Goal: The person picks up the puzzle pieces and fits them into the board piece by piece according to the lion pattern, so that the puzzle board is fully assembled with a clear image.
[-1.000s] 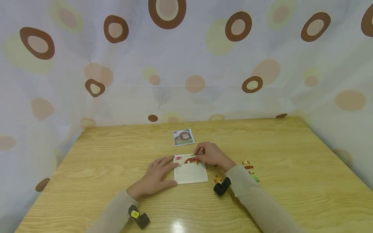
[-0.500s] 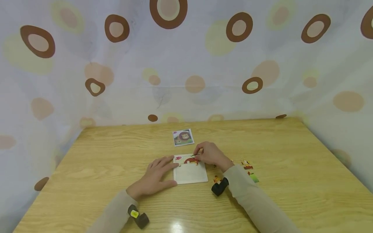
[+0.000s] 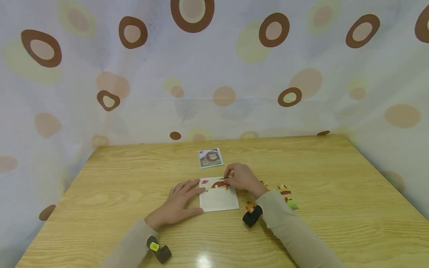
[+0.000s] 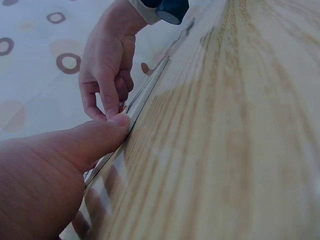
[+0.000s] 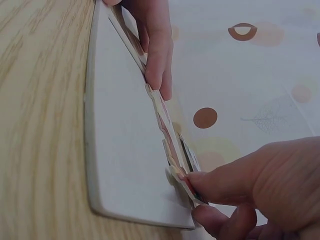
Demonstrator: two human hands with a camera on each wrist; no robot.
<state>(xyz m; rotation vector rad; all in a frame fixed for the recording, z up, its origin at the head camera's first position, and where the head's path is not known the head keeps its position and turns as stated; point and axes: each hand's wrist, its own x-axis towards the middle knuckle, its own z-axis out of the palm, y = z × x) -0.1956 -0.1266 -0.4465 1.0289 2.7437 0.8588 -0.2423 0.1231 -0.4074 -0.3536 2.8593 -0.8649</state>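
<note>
A white puzzle tray (image 3: 219,201) lies flat on the table, its upper strip filled with puzzle pieces (image 3: 219,184) showing a pink shape and a brown mane. Spread along the tray's left side, my left hand (image 3: 180,203) rests with fingers on the edge and thumb near the lower corner. At the upper right corner, my right hand (image 3: 242,177) pinches a puzzle piece (image 5: 189,187) between thumb and finger. In the right wrist view that piece shows red at the row's end, touching the tray; its picture is mostly hidden by the fingers.
Beyond the tray lies a picture card (image 3: 210,158) with a lion on it. Several loose puzzle pieces (image 3: 284,189) are scattered to the right, some partly behind the right forearm. A patterned cloth (image 3: 224,119) hangs behind the wooden table (image 3: 134,167).
Both hands stay nearly where they were. The right hand's fingers shift very slightly at the tray's upper right corner, and the right wrist moves a little left.
</note>
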